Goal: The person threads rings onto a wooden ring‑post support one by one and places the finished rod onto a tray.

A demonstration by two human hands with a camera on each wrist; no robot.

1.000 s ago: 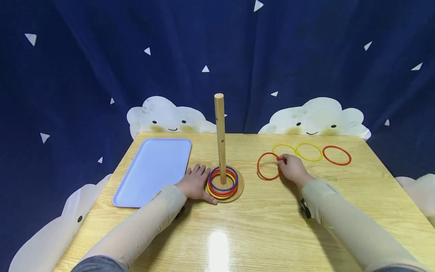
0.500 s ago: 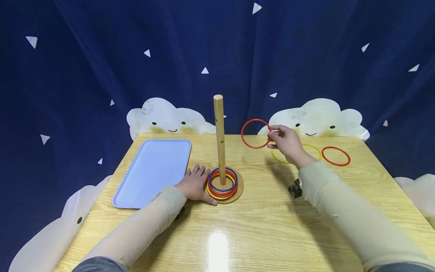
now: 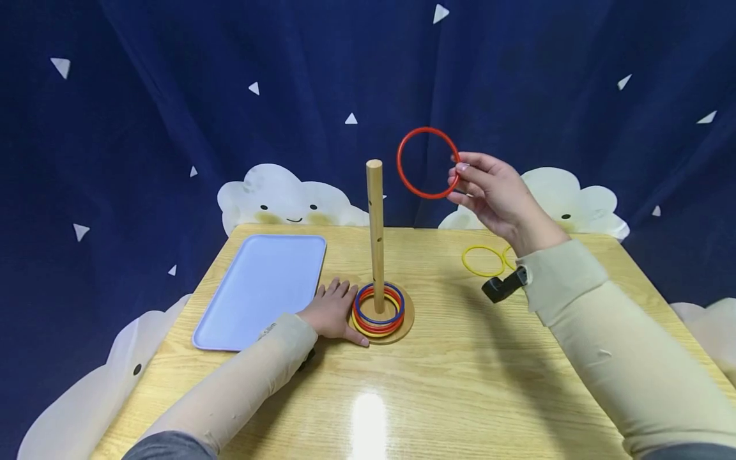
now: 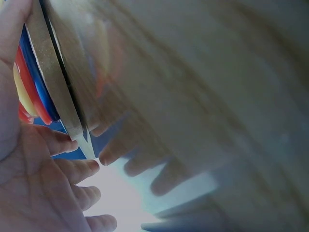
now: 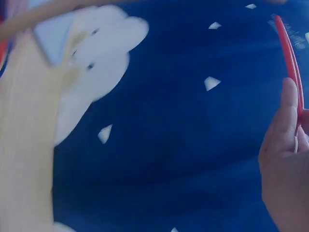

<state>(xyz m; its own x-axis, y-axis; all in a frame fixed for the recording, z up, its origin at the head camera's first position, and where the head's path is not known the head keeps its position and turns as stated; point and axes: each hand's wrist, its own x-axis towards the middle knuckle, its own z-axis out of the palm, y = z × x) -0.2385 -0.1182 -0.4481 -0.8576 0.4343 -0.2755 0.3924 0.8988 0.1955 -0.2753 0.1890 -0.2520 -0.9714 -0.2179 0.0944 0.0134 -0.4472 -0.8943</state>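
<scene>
In the head view my right hand (image 3: 497, 191) pinches a red ring (image 3: 409, 182) by its right side, raised in the air to the right of the peg's top. The wooden peg (image 3: 375, 223) stands upright on a round wooden base (image 3: 407, 313). Around its foot lie several stacked rings, with a blue ring (image 3: 391, 321) on top of red and yellow ones. My left hand (image 3: 329, 314) rests with spread fingers at the base's left edge. The left wrist view shows the left palm (image 4: 38, 188) beside the base's rim (image 4: 55, 77). From the side, the right wrist view shows the held ring (image 5: 292, 58).
A light blue tray (image 3: 261, 287) lies on the wooden table (image 3: 437, 396) at left. Yellow rings (image 3: 483, 260) lie at the right back, partly hidden by my right arm. Behind the table hangs a dark blue curtain (image 3: 322, 57) with clouds.
My right hand has lifted the red ring off the table, moving up and slightly left to above the peg's height. My left hand has stayed at the base.
</scene>
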